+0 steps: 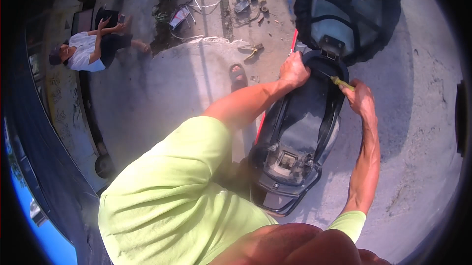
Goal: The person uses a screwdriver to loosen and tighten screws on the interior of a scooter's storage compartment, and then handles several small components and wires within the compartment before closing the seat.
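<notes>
A motor scooter [300, 127] stands below me with its seat [346, 7] tipped up; the pale underside shows, crossed by dark bands. Beneath it lies the long black storage well [307, 103]. In my right hand [361, 99] is a screwdriver [341, 83] with a yellowish handle, its thin shaft pointing left toward the well's end near the seat hinge [331, 47]. Exactly where the tip rests is hard to see. My left hand [295, 70] is closed at the well's left rim beside the hinge; its fingertips are hidden, so what they grip cannot be made out.
Pliers [251, 50] lie on the concrete ahead of the scooter's left side. Farther off are a small folding stool [180, 17], a white hose [211, 5] and dark loose parts [242, 5]. At the left a person [88, 51] in a light shirt sits holding a phone.
</notes>
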The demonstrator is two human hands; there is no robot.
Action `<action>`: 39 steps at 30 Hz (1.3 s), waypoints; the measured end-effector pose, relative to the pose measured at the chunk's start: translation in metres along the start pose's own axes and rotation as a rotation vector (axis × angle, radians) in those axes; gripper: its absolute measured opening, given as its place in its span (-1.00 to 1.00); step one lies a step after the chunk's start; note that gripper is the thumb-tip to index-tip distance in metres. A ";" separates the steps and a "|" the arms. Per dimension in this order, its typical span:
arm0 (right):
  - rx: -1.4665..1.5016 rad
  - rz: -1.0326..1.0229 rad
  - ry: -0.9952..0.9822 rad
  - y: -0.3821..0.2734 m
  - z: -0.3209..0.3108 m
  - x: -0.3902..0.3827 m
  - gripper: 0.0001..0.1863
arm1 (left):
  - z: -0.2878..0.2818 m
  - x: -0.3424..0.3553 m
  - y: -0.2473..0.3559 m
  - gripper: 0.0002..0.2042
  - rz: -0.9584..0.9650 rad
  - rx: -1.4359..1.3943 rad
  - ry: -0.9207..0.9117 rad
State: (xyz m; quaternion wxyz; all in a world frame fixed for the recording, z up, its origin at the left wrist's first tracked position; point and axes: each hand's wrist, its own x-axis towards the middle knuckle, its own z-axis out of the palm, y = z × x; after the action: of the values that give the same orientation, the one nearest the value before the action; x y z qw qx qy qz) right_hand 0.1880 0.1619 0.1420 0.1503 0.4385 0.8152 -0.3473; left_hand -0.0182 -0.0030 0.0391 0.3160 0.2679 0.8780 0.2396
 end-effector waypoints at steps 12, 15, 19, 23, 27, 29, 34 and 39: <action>1.536 0.318 -0.613 -0.161 0.074 -0.039 -0.56 | 0.030 0.024 -0.059 -0.55 -0.025 -0.255 0.038; 1.584 0.330 -0.584 -0.191 0.076 -0.051 -0.57 | 0.019 0.040 -0.068 -0.40 -0.180 -0.652 -0.363; 1.543 0.236 -0.512 -0.172 0.083 -0.077 -0.65 | -0.061 0.053 -0.086 -0.11 -0.388 -1.396 -0.537; 1.858 0.001 -0.521 -0.152 0.108 -0.089 -0.67 | -0.168 0.052 -0.139 0.20 -0.395 -1.879 -0.063; 2.096 -0.123 -0.484 -0.156 0.126 -0.093 -0.70 | -0.252 0.048 -0.173 0.21 -0.219 -1.988 -0.030; 2.161 -0.084 -0.462 -0.156 0.130 -0.090 -0.70 | -0.270 0.045 -0.175 0.20 -0.214 -2.014 -0.009; 2.130 0.066 -0.305 -0.184 0.124 -0.095 -0.66 | -0.312 0.051 -0.179 0.14 -0.169 -2.069 0.002; 2.000 0.235 -0.248 -0.212 0.138 -0.083 -0.60 | -0.323 0.060 -0.188 -0.06 -0.340 -1.683 -0.103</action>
State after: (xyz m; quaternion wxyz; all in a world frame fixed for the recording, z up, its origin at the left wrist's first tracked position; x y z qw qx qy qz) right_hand 0.0537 -0.0643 0.1807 -0.1689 0.4014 0.0807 -0.8966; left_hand -0.3386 -0.1862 0.1243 0.4804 -0.1801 0.4208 0.7481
